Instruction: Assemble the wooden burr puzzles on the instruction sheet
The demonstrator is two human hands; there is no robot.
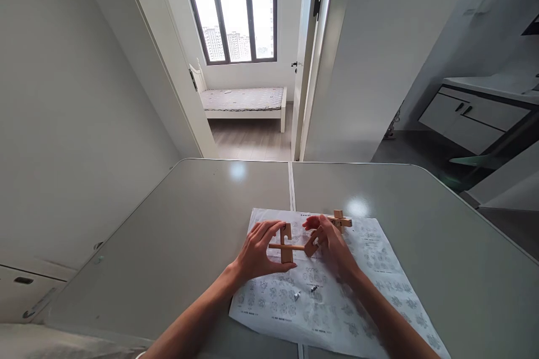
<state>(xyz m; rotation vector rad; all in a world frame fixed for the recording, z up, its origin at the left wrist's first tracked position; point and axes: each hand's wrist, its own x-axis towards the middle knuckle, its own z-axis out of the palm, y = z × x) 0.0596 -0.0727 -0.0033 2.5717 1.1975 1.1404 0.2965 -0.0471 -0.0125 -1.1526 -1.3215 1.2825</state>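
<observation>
My left hand [257, 252] grips a notched wooden block [286, 255] between thumb and fingers, holding it upright. A thin wooden rod [295, 247] passes across that block and reaches a second notched block [310, 247], which is tilted. My right hand [332, 244] has its fingers closed round this second block. Just beyond the right hand lies a cross-shaped group of wooden pieces [338, 215]; the fingers partly hide it. Two small metallic pieces, one [297, 296] left of the other [314, 289], lie on the printed paper sheet [379, 269] below the hands.
The paper lies on a grey table [202, 213] with a seam down its middle and rounded far corners. Past the far edge are a doorway, a bed [244, 99] and a window. A wall stands at the left, a white cabinet [475, 115] at the right.
</observation>
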